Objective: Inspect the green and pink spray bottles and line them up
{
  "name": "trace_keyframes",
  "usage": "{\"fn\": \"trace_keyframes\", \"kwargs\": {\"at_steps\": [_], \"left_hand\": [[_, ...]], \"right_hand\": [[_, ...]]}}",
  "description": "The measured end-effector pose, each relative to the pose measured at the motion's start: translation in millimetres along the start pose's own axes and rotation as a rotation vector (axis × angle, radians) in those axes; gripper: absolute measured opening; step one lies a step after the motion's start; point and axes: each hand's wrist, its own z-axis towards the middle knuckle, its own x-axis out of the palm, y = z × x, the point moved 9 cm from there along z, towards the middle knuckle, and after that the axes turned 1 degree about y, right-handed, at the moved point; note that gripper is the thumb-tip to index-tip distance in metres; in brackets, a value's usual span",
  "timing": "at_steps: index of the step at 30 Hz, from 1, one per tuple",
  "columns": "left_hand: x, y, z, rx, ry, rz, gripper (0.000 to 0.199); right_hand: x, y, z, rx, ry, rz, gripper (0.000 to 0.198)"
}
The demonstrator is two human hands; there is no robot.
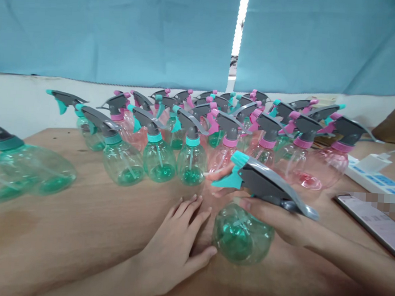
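My right hand (273,217) is closed around the neck of a clear green spray bottle (244,235), below its grey head with a turquoise nozzle and trigger. The bottle is tilted, and its rounded base faces me. Part of the neck and some of my fingers are hidden behind the spray head. My left hand (175,240) lies palm down on the wooden table (88,239) with its fingers spread, holding nothing. Its thumb is close beside the bottle; whether they touch I cannot tell.
Several green spray bottles (161,161) and pink spray bottles (228,154) stand in a crowd beyond my hands. More green bottles (38,169) are at the left. A phone (370,221) and a white power strip (376,172) lie at the right. Blue cloth (124,32) hangs behind.
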Motion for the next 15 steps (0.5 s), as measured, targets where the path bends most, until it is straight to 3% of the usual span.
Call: {"fn": "trace_keyframes", "kwargs": {"at_steps": [15], "left_hand": [[1.0,-0.3,0.7,-0.010,0.025,-0.015,0.060]], "right_hand": [[-9.6,12.3,4.7,-0.055,-0.135,-0.071,0.013]]}}
